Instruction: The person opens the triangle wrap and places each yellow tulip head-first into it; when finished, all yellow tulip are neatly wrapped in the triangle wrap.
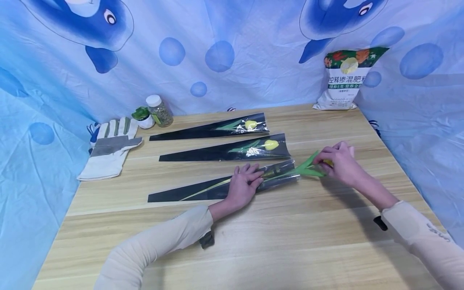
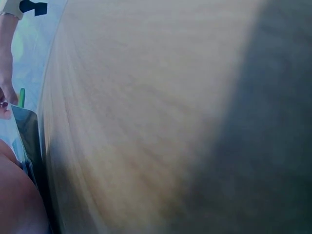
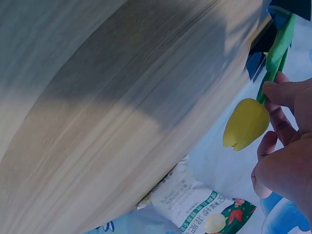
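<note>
A yellow artificial tulip (image 3: 246, 125) is pinched at its stem, just below the bloom, by my right hand (image 1: 338, 163). Its green leaves (image 1: 308, 167) lie at the mouth of the nearest flower sleeve (image 1: 203, 188), which is black with a clear front. The pale green stem runs down inside that sleeve. My left hand (image 1: 243, 187) lies over the sleeve's middle, thumb and forefinger pinching it near the open end. In the left wrist view only part of the left hand (image 2: 19, 200) shows, beside the sleeve (image 2: 28, 129).
Two sleeves, the middle one (image 1: 203, 154) and the far one (image 1: 188, 132), each hold a yellow tulip. At the back left are work gloves (image 1: 108, 155), a small potted plant (image 1: 144, 117) and a lidded jar (image 1: 161, 112). A fertilizer bag (image 1: 342, 86) stands at the back right.
</note>
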